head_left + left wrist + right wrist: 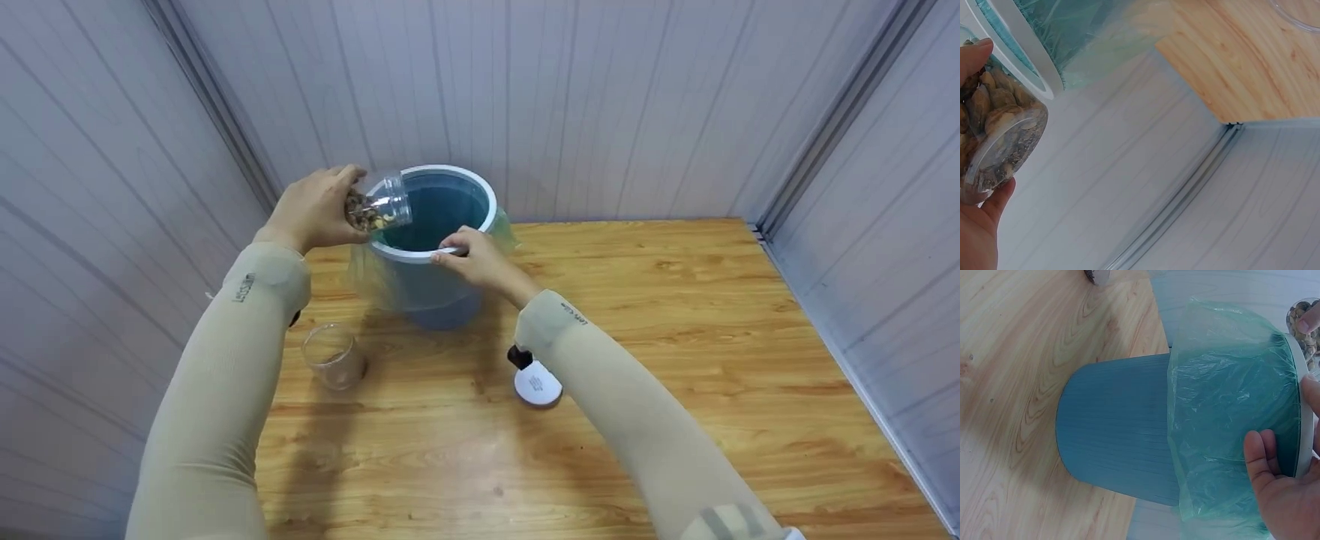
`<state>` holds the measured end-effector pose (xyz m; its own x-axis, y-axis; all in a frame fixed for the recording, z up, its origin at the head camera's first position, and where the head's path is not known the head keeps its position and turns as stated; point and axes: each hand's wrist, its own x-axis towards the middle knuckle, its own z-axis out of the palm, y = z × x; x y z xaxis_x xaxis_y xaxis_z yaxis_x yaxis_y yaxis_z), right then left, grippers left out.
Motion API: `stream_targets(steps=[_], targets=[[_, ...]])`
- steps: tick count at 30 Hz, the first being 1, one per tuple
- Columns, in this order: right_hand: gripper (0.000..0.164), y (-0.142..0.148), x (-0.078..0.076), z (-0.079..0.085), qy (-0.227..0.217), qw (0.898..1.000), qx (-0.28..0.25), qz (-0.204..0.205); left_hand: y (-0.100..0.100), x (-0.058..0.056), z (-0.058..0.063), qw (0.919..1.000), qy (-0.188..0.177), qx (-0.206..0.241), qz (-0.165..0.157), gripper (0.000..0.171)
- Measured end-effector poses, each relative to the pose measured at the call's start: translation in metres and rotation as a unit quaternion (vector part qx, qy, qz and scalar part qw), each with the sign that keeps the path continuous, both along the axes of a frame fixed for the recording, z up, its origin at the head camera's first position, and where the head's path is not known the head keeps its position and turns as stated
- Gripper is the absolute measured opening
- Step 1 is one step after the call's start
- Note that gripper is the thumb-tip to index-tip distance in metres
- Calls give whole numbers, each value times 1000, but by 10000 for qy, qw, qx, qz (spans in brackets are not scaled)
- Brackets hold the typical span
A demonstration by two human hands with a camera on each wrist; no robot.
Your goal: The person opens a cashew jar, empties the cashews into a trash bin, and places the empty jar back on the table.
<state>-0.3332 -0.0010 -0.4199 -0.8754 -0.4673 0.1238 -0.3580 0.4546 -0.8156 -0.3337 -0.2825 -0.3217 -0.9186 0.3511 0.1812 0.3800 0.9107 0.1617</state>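
My left hand (315, 206) holds a clear jar (390, 201) tipped on its side, its mouth over the left part of a blue trash bin (444, 311). Brown, shell-like pieces (995, 101) lie inside the jar, some paler bits near its mouth. A thin green bag (1224, 405) lines the bin and hangs down outside, held under a white rim ring (491, 196). On the near right side of that ring, my right hand (486, 262) grips the rim between thumb and fingers. The bin stands upright on the table.
On the wooden table (675, 337), a clear glass cup (334, 358) with something dark at its bottom stands left of the bin. A white round disc (538, 385) lies near my right forearm. Pale panel walls (585, 112) enclose the table's back and sides.
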Motion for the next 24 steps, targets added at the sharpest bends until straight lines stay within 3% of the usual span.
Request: stream_targets(steps=[24], targets=[[28,0,1,-1,-59,10000,-40,-25,2,-3,1,9976,214,-627,-189,87]])
